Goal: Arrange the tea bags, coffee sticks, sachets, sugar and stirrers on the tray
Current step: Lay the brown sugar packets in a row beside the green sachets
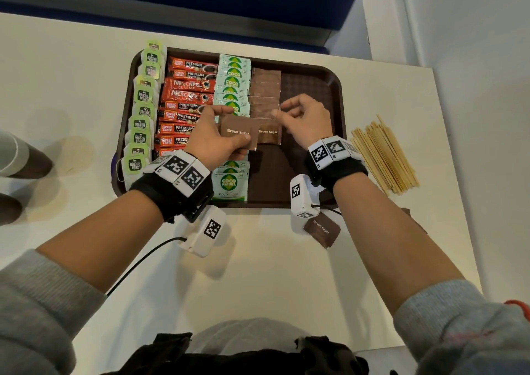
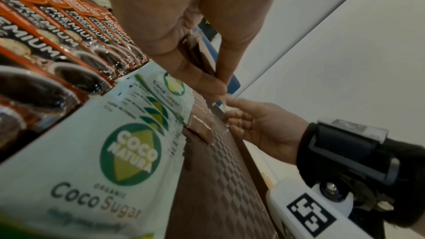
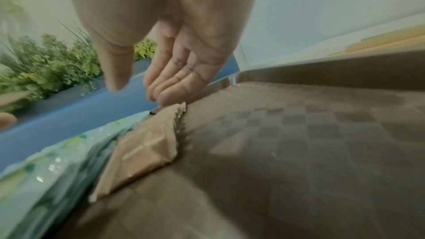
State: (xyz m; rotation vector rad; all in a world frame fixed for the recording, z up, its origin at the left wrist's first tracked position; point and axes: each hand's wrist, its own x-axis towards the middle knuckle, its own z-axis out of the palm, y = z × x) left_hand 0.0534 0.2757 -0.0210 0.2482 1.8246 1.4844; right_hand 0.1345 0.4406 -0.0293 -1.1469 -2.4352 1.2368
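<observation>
Holding: your left hand (image 1: pixel 213 136) pinched a small stack of brown sugar packets (image 1: pixel 239 134) between thumb and fingers, above the middle of the tray (image 1: pixel 329 87), probably to feed the row one packet at a time.
Right hand: your right hand (image 1: pixel 305 119) had nothing in its grasp; its loosely bent fingers rested on the edge of the row of brown packets (image 1: pixel 265 93), apparently squaring that edge.
Laid out: tea bags (image 1: pixel 142 110) ran along the tray's left edge, then coffee sticks (image 1: pixel 186 99), then coco sugar sachets (image 1: pixel 233 82), then the brown row. Each kind kept its own overlapping column, so labels showed.
Free space: the tray's right side was bare, likely kept for the stirrers.
Still off the tray: the stirrers (image 1: pixel 384 156) lay on the table (image 1: pixel 258 274) just beside the tray's right edge, and one brown packet (image 1: pixel 322 229) lay on the table near the tray's front edge.
Risk: as I judge it, thin packets slide easily, so a nudge could fan the row.
</observation>
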